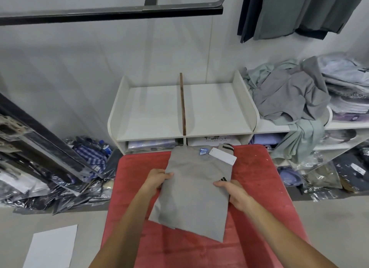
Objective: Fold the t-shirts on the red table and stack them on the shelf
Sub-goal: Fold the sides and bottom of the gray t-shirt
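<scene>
A grey t-shirt, folded lengthwise into a long strip, lies on the red table with its collar end toward the shelf. A white tag and a blue label sit at the collar. My left hand grips the shirt's left edge, thumb on top. My right hand grips the right edge beside the black stripes. The white shelf stands just beyond the table, its top split by a brown divider, both halves bare.
A heap of unfolded grey and pale green t-shirts lies on the shelf top to the right, beside folded stacks. Packaged clothes cover the floor on both sides. A white sheet lies at the lower left. A black rail hangs overhead.
</scene>
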